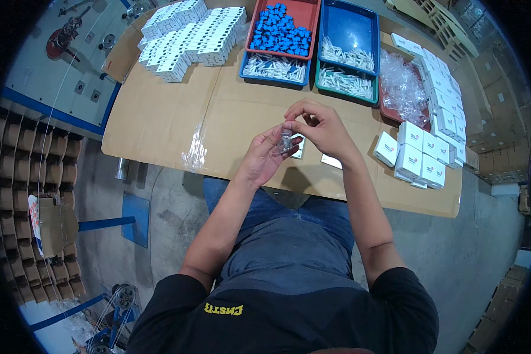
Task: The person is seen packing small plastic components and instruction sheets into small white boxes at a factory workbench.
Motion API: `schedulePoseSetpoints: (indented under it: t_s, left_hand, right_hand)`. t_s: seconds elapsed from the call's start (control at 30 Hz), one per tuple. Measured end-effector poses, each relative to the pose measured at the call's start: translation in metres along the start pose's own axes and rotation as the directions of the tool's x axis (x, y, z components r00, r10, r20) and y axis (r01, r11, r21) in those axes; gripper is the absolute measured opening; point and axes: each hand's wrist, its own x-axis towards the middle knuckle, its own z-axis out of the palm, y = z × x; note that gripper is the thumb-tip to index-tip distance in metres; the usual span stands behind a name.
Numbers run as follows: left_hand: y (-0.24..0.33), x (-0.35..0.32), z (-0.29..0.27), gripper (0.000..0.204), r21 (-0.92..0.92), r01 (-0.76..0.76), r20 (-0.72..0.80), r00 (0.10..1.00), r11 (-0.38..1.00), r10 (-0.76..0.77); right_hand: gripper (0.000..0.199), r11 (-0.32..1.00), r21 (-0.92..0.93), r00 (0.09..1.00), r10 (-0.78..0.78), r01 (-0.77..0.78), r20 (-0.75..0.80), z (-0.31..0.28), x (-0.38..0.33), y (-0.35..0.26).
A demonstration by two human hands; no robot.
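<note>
Over the near middle of the cardboard-covered table, my left hand (258,158) holds a small clear plastic bag (285,143) between thumb and fingers. My right hand (323,127) is closed in a pinch at the bag's upper end, its fingers bent. What the bag contains, if anything, is too small to make out. Partly hidden behind my hands, a flat white piece (299,147) lies on the cardboard. A second flat white piece (331,161) lies beside my right wrist, mostly covered by it.
Stacked white boxes (189,44) stand at the far left. A red tray (310,57) holds blue parts; blue trays (349,23) and a green tray (348,94) hold small white pieces. Clear bags (402,88) fill a red tray at right, beside white boxes (416,159).
</note>
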Motion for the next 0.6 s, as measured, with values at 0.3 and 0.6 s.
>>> schedulePoseSetpoints:
  t_s: [0.3, 0.6]
  left_hand:
    - [0.013, -0.002, 0.032, 0.044, 0.249, 0.051, -0.152, 0.988, 0.967, -0.013]
    - [-0.003, -0.008, 0.027, 0.018, 0.523, -0.148, -0.225, 0.926, 0.839, 0.303]
  right_hand:
    - [0.014, 0.981, -0.15, 0.941, -0.066, 0.121, 0.333, -0.033, 0.0, -0.001]
    - [0.017, 0.983, -0.181, 0.996, 0.044, -0.03, 0.072, -0.019, -0.014, -0.009]
